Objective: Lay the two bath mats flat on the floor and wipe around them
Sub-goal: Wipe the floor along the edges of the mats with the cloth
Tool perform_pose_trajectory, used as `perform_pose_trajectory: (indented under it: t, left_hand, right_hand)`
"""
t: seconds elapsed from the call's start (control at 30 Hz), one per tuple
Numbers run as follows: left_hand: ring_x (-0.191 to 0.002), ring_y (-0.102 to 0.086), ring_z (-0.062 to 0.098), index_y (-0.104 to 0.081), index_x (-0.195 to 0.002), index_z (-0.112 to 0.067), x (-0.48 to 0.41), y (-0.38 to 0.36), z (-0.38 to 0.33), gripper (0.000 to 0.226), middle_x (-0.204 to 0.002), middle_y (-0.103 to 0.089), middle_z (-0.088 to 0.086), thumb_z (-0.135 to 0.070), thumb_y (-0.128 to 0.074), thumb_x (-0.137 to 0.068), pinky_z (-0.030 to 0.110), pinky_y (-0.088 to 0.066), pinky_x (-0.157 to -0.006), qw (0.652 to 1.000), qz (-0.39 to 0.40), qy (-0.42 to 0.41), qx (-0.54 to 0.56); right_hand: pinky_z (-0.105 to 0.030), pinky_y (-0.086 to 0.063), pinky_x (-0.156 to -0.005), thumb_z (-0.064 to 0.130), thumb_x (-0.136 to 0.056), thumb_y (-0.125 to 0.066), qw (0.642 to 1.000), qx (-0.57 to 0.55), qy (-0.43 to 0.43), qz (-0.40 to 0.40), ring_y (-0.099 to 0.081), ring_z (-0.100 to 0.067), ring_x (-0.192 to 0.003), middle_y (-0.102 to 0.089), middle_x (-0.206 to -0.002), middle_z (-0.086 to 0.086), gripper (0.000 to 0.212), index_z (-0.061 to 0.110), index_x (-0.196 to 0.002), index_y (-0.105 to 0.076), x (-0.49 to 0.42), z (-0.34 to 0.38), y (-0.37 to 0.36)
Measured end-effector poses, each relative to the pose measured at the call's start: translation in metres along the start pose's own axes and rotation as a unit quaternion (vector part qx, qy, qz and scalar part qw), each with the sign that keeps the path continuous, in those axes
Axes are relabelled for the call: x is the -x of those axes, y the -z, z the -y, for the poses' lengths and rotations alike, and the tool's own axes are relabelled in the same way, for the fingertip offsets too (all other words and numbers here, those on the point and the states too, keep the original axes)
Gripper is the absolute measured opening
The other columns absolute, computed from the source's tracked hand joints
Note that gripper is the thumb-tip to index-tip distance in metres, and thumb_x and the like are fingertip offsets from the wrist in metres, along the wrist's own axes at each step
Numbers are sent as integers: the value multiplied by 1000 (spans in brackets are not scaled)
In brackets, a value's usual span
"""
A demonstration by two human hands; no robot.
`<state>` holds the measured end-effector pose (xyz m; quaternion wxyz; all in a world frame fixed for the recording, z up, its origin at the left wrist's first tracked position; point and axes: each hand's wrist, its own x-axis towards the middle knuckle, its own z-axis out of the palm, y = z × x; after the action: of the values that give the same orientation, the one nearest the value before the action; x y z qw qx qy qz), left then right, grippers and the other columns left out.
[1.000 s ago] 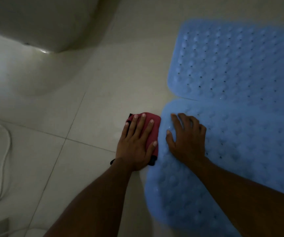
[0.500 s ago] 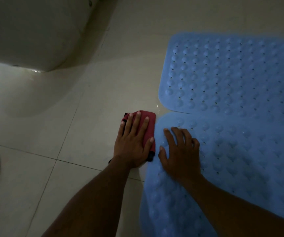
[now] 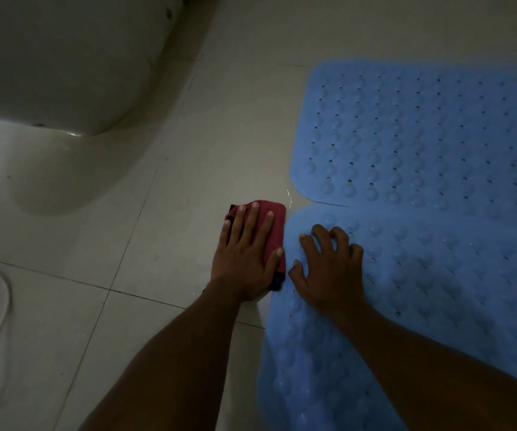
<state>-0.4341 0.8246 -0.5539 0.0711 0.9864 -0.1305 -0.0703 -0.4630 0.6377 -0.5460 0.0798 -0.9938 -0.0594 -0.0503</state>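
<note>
Left hand [image 3: 244, 265] flat, fingers straight, pressing red cloth [image 3: 278, 223] just beside near mat [image 3: 437, 306] edge; right hand [image 3: 328, 275] fingers bent, pressing that mat, gripping nothing.

My left hand [image 3: 247, 259]: palm down, pressed flat, fingers straight and slightly spread. My right hand [image 3: 328, 270]: palm down, fingers arched onto their tips, just beside the left.
</note>
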Motion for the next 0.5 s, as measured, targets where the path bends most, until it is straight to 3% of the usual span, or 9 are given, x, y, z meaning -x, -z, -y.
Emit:
perform_pose_trajectory:
  t: [0.5]
  left_hand:
    - [-155,17,22,4,-162,-30,-49,10,2,77,-170,12,3,-65,-8,-94,40,15,-122,1000,17,-6,-4]
  right_hand:
    - [-44,-39,-83,41,-77,-59,1000,-26,11,-1,-51,-37,-119,-59,-127,-8,47,17,-117,-65,-5,-4,-1]
